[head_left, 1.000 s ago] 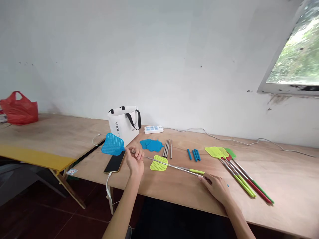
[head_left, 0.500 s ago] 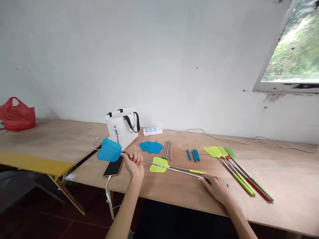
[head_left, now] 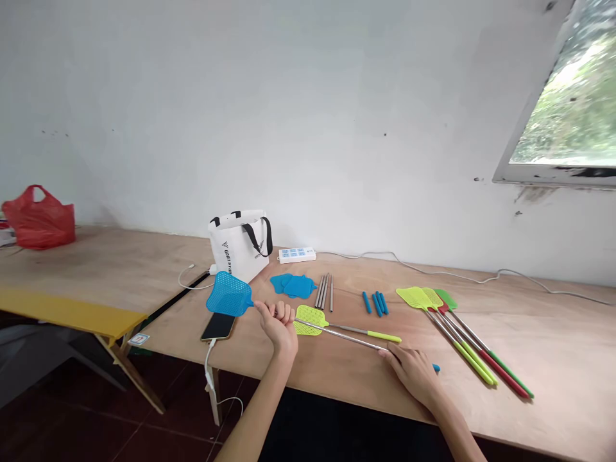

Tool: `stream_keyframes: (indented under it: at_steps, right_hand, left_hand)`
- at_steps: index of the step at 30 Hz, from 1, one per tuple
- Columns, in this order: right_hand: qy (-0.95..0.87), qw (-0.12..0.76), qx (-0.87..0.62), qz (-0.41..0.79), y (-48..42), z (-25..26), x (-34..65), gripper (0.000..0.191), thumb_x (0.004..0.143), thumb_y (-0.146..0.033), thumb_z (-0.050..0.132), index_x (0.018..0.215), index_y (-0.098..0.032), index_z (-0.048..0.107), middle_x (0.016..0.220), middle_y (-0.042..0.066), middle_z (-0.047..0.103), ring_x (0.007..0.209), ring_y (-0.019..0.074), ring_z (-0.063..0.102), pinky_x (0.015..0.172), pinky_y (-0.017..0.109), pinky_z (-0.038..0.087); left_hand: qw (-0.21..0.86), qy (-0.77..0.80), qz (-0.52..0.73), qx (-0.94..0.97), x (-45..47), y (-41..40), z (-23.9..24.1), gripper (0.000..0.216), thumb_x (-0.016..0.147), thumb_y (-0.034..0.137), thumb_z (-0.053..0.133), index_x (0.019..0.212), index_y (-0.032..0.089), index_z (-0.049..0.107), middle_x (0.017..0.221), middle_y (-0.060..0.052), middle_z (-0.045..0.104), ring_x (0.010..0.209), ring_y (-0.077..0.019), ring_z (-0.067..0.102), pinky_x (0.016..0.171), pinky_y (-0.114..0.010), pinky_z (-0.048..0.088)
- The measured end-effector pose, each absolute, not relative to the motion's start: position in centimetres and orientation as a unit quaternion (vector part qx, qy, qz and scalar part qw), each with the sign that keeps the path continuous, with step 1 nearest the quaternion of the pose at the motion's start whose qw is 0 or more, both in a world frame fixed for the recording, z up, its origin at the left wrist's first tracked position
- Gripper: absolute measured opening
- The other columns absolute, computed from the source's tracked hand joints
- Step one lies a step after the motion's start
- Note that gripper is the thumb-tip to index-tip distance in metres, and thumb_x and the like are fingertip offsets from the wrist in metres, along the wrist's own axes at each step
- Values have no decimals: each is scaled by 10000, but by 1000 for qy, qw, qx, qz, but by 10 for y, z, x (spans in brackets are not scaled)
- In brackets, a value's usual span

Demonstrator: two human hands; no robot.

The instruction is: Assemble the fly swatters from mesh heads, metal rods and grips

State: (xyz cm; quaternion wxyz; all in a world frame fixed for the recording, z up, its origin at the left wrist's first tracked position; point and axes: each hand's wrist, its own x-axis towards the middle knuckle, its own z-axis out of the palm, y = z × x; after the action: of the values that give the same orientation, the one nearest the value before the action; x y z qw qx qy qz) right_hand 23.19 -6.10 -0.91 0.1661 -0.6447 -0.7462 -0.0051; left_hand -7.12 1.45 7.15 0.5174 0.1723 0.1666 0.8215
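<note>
My left hand (head_left: pixel 278 322) is closed round the metal rod of a blue fly swatter (head_left: pixel 230 294), just behind its mesh head, which hangs over a phone (head_left: pixel 219 326). My right hand (head_left: pixel 410 370) grips the same rod's far end, where a blue handle tip (head_left: pixel 435 367) pokes out. The rod (head_left: pixel 341 335) runs between my hands, low over the plywood table (head_left: pixel 553 359). Under it lies a yellow-green swatter (head_left: pixel 310 319) with a yellow-green grip.
A white tote bag (head_left: pixel 239 243) and a power strip (head_left: pixel 297 255) stand near the wall. Loose blue heads (head_left: pixel 293 285), metal rods (head_left: pixel 325 290) and blue grips (head_left: pixel 376 301) lie mid-table. Finished swatters (head_left: pixel 457 333) lie at right. A red bag (head_left: pixel 39 216) sits far left.
Both hands have shifted the blue swatter to the right along the table; its head now sits nearer the tote bag and my left hand is closer to the yellow-green swatter head.
</note>
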Motion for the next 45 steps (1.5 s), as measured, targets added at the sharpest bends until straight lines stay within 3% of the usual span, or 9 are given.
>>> stream_keyframes:
  at_steps: [14,25,34,41,45]
  right_hand:
    - [-740,170,-643,-100,-66,-12,163,586,1069,-542,164,819,-246,604,645,28,715,610,225,689,549,290,247]
    - [-733,171,-647,-117,-66,-26,120,442,1059,-518,331,858,-229,600,610,40,692,523,190,662,526,256,301]
    - [-739,172,-639,-131,-65,-28,122,460,1058,-518,319,852,-220,602,576,48,674,503,185,651,517,247,327]
    - [-741,138,-644,-133,-67,-25,122,373,1063,-442,369,901,-230,631,625,39,706,548,190,681,525,245,305]
    - [-732,139,-655,-129,-65,-16,125,390,1072,-433,327,925,-241,633,671,39,732,584,206,699,518,261,280]
  left_hand:
    - [539,188,801,182,-34,-5,62,632,893,706,563,648,221,240,563,95,92,444,-86,88,411,-228,154]
    - [619,225,737,152,19,-25,22,691,809,763,628,641,230,221,518,110,104,426,-72,56,400,-246,135]
    - [637,229,724,135,14,-18,10,659,801,745,656,652,233,269,497,115,134,399,-68,87,392,-239,147]
    - [635,249,706,188,14,-24,11,547,816,637,712,674,230,376,498,109,259,387,-70,256,428,-229,295]
    - [626,277,699,208,18,-27,14,502,800,695,685,761,223,519,538,61,447,473,-130,475,517,-262,414]
